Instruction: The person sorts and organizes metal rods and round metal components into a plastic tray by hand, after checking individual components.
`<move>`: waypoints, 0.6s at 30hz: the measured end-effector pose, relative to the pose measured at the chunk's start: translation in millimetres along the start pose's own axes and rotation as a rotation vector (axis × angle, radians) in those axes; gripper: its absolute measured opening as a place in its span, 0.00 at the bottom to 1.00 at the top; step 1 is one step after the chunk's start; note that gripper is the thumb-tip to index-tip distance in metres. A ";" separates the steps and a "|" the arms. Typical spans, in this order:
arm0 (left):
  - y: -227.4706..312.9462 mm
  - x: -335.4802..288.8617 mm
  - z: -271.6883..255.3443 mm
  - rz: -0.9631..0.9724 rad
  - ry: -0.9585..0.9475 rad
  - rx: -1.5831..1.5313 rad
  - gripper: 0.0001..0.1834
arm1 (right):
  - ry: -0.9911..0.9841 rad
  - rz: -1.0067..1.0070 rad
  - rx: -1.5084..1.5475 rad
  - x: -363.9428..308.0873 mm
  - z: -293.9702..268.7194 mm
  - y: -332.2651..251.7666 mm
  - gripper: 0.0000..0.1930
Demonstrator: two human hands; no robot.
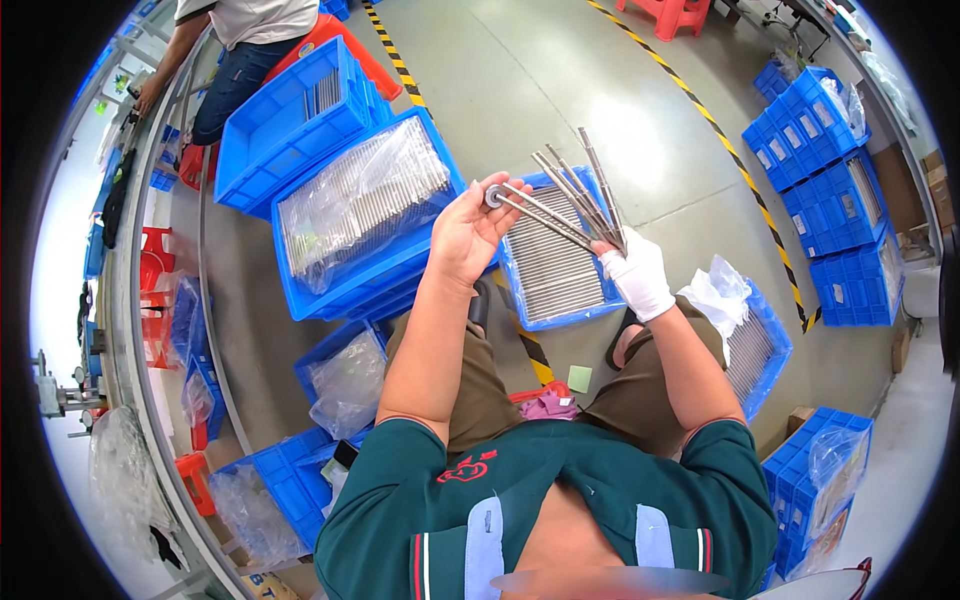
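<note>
My bare left hand is turned palm up, its fingers and thumb around a small grey metal ring. My right hand, in a white glove with some fingertips showing bare, grips a fanned bunch of slim metal rods. Two rods from this bunch slant left toward the ring; the end of one meets it, but I cannot tell whether it passes through. Below both hands stands a blue crate with a row of similar rods lying side by side in it.
At left, stacked blue crates hold rods under clear plastic. Another blue crate with rods and white plastic stands by my right leg. More blue crates line the right side. A person sits at the upper left, by a bench.
</note>
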State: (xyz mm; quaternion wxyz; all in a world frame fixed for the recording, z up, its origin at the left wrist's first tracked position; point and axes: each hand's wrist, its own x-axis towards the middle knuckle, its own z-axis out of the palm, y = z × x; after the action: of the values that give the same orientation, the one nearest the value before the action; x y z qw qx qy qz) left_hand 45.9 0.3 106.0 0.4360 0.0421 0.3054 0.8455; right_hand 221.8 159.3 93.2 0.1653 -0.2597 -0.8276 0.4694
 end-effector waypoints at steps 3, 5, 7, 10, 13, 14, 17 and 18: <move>-2.8 -0.7 -0.6 0.063 0.003 0.092 0.21 | 0.004 -0.011 -0.023 0.2 1.8 0.1 0.10; -7.3 -0.7 2.2 0.121 0.051 0.230 0.22 | 0.013 -0.023 -0.040 0.2 2.7 -0.7 0.10; -13.9 -0.8 3.7 0.178 0.097 0.370 0.22 | 0.008 -0.001 -0.059 0.4 3.0 -2.5 0.10; -27.0 -3.4 5.2 0.279 0.053 0.444 0.24 | 0.027 0.011 0.008 1.8 5.4 -1.0 0.11; -25.6 -5.1 8.5 0.244 0.060 0.366 0.27 | 0.048 0.015 0.000 2.5 3.3 -3.7 0.11; -22.0 -4.6 7.6 0.236 0.053 0.340 0.25 | 0.052 0.016 0.000 3.0 3.4 -2.4 0.11; -7.1 -2.7 2.6 0.136 -0.046 0.586 0.22 | 0.043 0.015 0.041 3.7 3.4 1.0 0.12; -1.4 -4.5 3.7 0.108 -0.030 0.617 0.19 | 0.030 0.016 0.012 3.7 2.7 0.8 0.12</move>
State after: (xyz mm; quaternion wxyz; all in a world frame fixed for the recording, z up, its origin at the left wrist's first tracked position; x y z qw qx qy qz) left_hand 51.0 -0.8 109.0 0.3614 0.2011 0.5386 0.7341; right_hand 217.6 160.0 91.2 0.1754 -0.2722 -0.8202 0.4716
